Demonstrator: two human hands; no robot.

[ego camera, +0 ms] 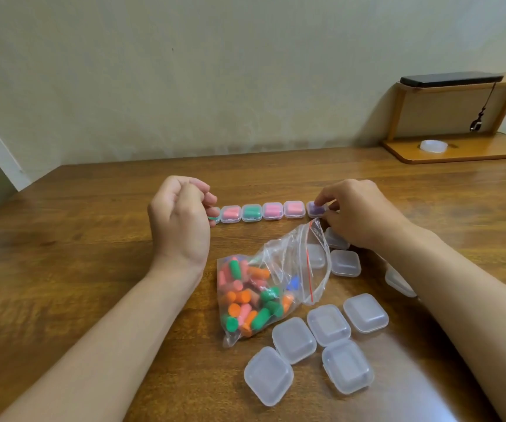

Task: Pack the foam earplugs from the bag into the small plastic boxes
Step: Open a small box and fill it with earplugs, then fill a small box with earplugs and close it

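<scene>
A clear zip bag (279, 269) with several orange, green and pink foam earplugs (247, 303) lies open in the middle of the wooden table (78, 254). Behind it runs a row of closed small boxes with earplugs inside (251, 212). My right hand (361, 213) pinches the purple-filled box (316, 210) at the row's right end. My left hand (181, 220) hovers with curled fingers over the row's left end, partly hiding a green-filled box (214, 217); I see nothing held in it. Several empty clear boxes (328, 325) lie to the right of the bag.
A wooden desk shelf (459, 150) stands at the back right, carrying a roll of tape (433, 146) below and a black flat object (451, 79) on top. A pale wall runs behind the table. The table's left edge is at the far left.
</scene>
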